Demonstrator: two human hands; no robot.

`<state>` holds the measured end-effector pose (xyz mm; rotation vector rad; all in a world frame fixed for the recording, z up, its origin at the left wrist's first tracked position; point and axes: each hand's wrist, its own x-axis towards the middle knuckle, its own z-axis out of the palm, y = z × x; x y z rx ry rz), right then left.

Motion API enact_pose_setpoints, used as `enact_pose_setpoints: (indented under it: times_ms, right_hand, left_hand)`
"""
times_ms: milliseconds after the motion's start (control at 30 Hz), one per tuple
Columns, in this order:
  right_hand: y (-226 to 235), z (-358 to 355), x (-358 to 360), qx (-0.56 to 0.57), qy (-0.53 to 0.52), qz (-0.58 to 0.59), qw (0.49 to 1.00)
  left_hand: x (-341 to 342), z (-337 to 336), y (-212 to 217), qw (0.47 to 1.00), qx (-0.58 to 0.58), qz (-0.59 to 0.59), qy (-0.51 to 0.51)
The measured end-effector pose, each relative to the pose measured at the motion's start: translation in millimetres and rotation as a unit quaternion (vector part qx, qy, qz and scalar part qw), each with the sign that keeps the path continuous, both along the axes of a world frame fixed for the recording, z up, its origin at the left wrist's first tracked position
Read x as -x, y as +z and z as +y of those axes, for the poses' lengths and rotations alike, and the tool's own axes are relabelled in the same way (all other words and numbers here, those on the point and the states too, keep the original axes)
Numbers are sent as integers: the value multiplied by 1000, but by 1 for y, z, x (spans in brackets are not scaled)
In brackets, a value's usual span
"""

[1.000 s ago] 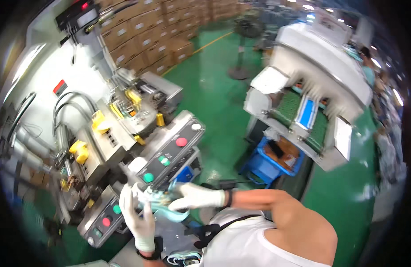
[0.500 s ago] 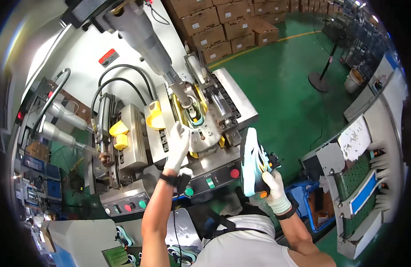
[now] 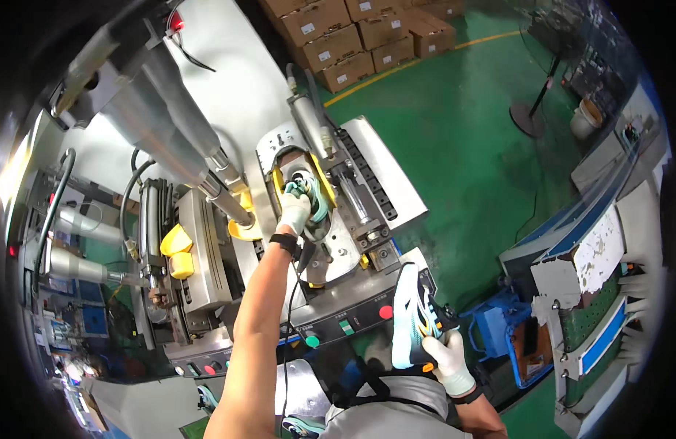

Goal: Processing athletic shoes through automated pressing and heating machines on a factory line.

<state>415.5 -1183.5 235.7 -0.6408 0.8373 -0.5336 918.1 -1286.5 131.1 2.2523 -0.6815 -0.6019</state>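
Observation:
My left hand [image 3: 294, 212], in a white glove, reaches up to the press machine and grips a teal and white shoe [image 3: 312, 194] seated in the yellow-rimmed cradle [image 3: 279, 180]. My right hand [image 3: 446, 357], also gloved, holds a second shoe [image 3: 412, 316] with a pale blue sole, upright and sole toward me, in front of the control panel [image 3: 350, 317]. A black strap circles my left wrist.
Grey metal cylinders [image 3: 170, 132] hang over a second station with yellow pads [image 3: 177, 249]. The panel carries a red button [image 3: 385, 312] and a green button [image 3: 312, 340]. Cardboard boxes [image 3: 352, 36] line the green floor behind. A blue crate [image 3: 499, 329] and a conveyor machine [image 3: 601, 263] stand at right.
My left hand has gone from the panel up into the cradle and closed on the shoe there. My right hand with the second shoe has dropped slightly at the panel's right.

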Motion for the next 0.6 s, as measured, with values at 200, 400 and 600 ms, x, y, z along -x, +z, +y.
enact_pose_setpoints:
  times_ms: [200,400,600]
  right_hand:
    - [25,-18,-72,162,6,11,987]
    - [32,-121,-266,269,192,-70,941]
    - [-143,-203,-441,610,18,448,653]
  left_hand:
    - [54,133,82,952,253,162,-57]
    - [175,331,163,966,122,213,83]
    - [266,497,97,977,46,173,115]
